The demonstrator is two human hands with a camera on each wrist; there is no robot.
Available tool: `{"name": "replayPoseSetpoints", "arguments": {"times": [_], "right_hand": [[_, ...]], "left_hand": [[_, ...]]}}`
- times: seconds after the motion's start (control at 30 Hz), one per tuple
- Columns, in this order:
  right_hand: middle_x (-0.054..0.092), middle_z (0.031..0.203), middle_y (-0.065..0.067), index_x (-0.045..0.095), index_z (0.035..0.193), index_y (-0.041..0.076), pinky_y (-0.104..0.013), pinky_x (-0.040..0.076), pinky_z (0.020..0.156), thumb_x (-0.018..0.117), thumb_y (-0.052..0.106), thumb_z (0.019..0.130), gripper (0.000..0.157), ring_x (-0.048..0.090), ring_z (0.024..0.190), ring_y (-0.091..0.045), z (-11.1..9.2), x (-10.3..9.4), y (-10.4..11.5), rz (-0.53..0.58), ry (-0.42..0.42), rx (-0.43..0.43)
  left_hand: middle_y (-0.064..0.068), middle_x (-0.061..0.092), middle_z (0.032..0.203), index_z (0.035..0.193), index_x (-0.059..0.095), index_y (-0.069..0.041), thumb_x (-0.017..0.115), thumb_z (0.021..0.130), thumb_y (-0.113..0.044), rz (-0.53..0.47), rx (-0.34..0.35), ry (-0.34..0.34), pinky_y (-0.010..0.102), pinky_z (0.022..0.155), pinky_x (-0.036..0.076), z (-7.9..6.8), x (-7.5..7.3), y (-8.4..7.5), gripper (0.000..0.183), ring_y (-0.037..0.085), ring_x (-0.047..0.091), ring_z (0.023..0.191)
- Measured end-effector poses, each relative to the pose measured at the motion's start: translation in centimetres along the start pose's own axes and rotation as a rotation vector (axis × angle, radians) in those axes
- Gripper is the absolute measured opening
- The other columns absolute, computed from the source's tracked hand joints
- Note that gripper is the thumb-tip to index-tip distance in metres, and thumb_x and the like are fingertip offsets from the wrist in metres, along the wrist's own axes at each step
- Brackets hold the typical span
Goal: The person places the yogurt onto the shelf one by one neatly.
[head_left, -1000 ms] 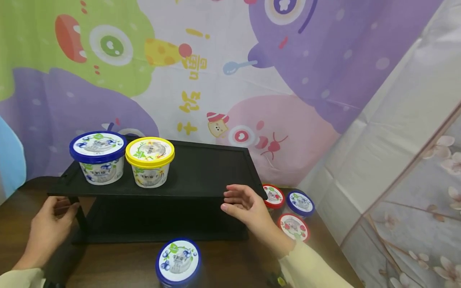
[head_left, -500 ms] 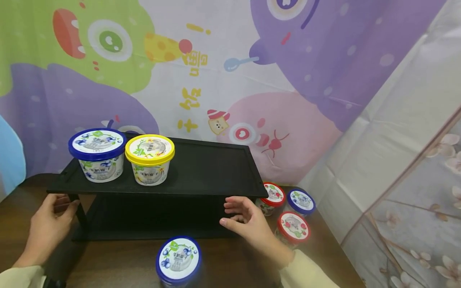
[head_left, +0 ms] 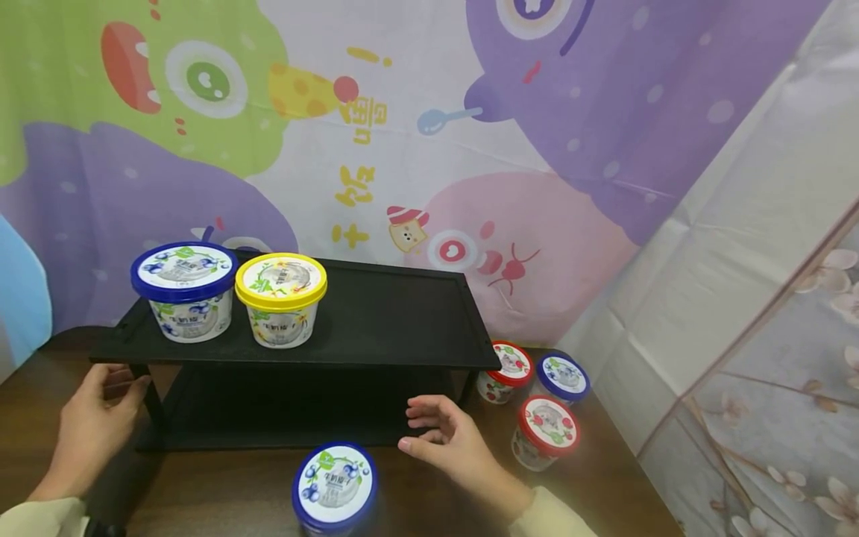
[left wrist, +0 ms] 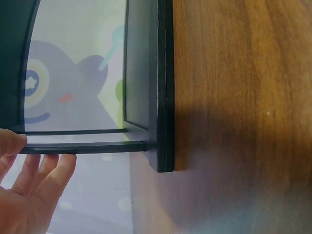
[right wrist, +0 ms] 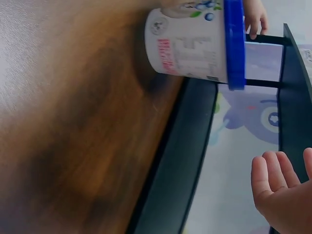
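Observation:
A black two-tier shelf [head_left: 403, 309] stands on the table. At its left end my left hand [head_left: 101, 425] holds a front post [left wrist: 87, 147], thumb on one side and fingers on the other in the left wrist view. My right hand [head_left: 450, 440] is in front of the shelf's right half, fingers loosely bent and holding nothing. Nearest to it is a blue-lidded tub [head_left: 334, 485] with blueberry pictures, upright on the table before the shelf. On the top tier sit another blue-lidded tub [head_left: 184, 291] and a yellow-lidded tub [head_left: 282, 298], side by side at the left.
Right of the shelf stand two red-lidded tubs, one at the back [head_left: 508, 369] and one nearer [head_left: 545, 431], with a blue-lidded tub [head_left: 562, 377] beside them. A cartoon-printed cloth [head_left: 403, 134] hangs close behind. A pale flowered panel [head_left: 772, 335] bounds the right side.
My right hand has come down and toward me from the shelf's right front edge, uncovering more of the red-lidded tubs. My left hand stays on the post.

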State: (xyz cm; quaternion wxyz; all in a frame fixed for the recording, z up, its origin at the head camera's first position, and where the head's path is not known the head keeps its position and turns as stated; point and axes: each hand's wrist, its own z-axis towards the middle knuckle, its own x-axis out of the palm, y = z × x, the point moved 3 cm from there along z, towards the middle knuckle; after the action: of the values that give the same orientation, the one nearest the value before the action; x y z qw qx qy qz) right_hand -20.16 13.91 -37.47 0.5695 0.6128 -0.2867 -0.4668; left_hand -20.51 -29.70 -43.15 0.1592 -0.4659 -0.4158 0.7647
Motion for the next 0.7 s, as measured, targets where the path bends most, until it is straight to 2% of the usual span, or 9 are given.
{"name": "replayPoseSetpoints", "arguments": {"times": [0.1,0.23,0.3,0.4,0.47,0.5,0.57,0.67,0.7], "right_hand": [[0.055,0.121,-0.018,0.049,0.124,0.003,-0.023,0.05,0.085,0.071,0.015,0.082,0.048,0.056,0.106,-0.019,-0.1,0.4,-0.6,-0.001,0.017,-0.001],[0.054,0.122,-0.019,0.049,0.124,0.004,-0.022,0.049,0.085,0.071,0.018,0.083,0.049,0.056,0.107,-0.022,-0.2,0.9,-1.3,0.001,0.035,0.018],[0.054,0.122,-0.02,0.049,0.124,0.003,-0.022,0.049,0.085,0.071,0.018,0.083,0.049,0.055,0.108,-0.026,-0.3,1.2,-1.7,0.002,0.045,0.02],[0.054,0.122,-0.021,0.049,0.124,0.004,-0.022,0.05,0.084,0.07,0.018,0.083,0.049,0.055,0.109,-0.028,-0.6,1.8,-2.3,-0.006,0.068,0.021],[0.055,0.121,-0.018,0.05,0.124,0.006,-0.025,0.05,0.084,0.071,0.019,0.083,0.047,0.056,0.107,-0.023,-0.7,2.2,-2.7,-0.018,0.076,0.021],[0.055,0.121,-0.017,0.05,0.123,0.007,-0.026,0.05,0.085,0.071,0.019,0.083,0.047,0.056,0.106,-0.02,-0.8,2.4,-2.8,-0.022,0.082,0.025],[0.055,0.121,-0.016,0.051,0.123,0.009,-0.027,0.05,0.085,0.072,0.021,0.082,0.048,0.056,0.105,-0.017,-1.0,2.8,-3.1,-0.023,0.087,0.033],[0.054,0.122,-0.019,0.05,0.124,0.009,-0.028,0.05,0.085,0.074,0.02,0.08,0.052,0.055,0.107,-0.022,-1.2,3.3,-3.4,-0.009,0.094,0.047],[0.053,0.123,-0.021,0.049,0.125,0.009,-0.028,0.05,0.085,0.075,0.021,0.079,0.055,0.055,0.109,-0.025,-1.3,3.4,-3.6,-0.005,0.099,0.053]], "left_hand": [[0.038,0.045,0.123,0.128,0.038,0.008,0.046,0.096,-0.018,-0.015,-0.007,0.025,0.063,0.077,0.044,-0.2,-0.3,-0.6,0.041,0.053,0.047,0.107],[0.034,0.048,0.124,0.128,0.038,0.005,0.045,0.097,-0.026,0.018,-0.011,0.024,0.055,0.069,0.049,0.4,0.0,0.6,0.045,0.048,0.049,0.104],[0.034,0.047,0.124,0.129,0.037,0.005,0.045,0.097,-0.027,0.015,-0.012,0.027,0.055,0.069,0.049,0.5,0.1,0.8,0.046,0.048,0.049,0.104],[0.036,0.047,0.123,0.128,0.037,0.007,0.045,0.097,-0.022,0.004,0.002,0.029,0.058,0.072,0.048,0.0,-0.2,0.0,0.043,0.051,0.048,0.106],[0.039,0.045,0.123,0.128,0.037,0.009,0.046,0.096,-0.019,-0.021,0.009,0.033,0.062,0.077,0.044,-0.3,-0.5,-0.7,0.043,0.053,0.047,0.107],[0.037,0.047,0.122,0.127,0.038,0.008,0.045,0.096,-0.02,-0.002,0.013,0.023,0.06,0.075,0.046,-0.3,-0.5,-0.6,0.042,0.047,0.052,0.103],[0.037,0.047,0.122,0.127,0.038,0.008,0.045,0.096,-0.02,-0.001,0.014,0.021,0.06,0.075,0.046,-0.3,-0.4,-0.6,0.043,0.047,0.052,0.103],[0.037,0.046,0.123,0.128,0.038,0.007,0.046,0.096,-0.023,-0.004,0.005,0.023,0.059,0.075,0.046,0.1,-0.2,0.1,0.044,0.047,0.052,0.103],[0.035,0.048,0.123,0.127,0.038,0.007,0.045,0.096,-0.024,0.017,0.003,0.015,0.057,0.072,0.048,0.2,-0.1,0.3,0.044,0.043,0.054,0.1]]}}
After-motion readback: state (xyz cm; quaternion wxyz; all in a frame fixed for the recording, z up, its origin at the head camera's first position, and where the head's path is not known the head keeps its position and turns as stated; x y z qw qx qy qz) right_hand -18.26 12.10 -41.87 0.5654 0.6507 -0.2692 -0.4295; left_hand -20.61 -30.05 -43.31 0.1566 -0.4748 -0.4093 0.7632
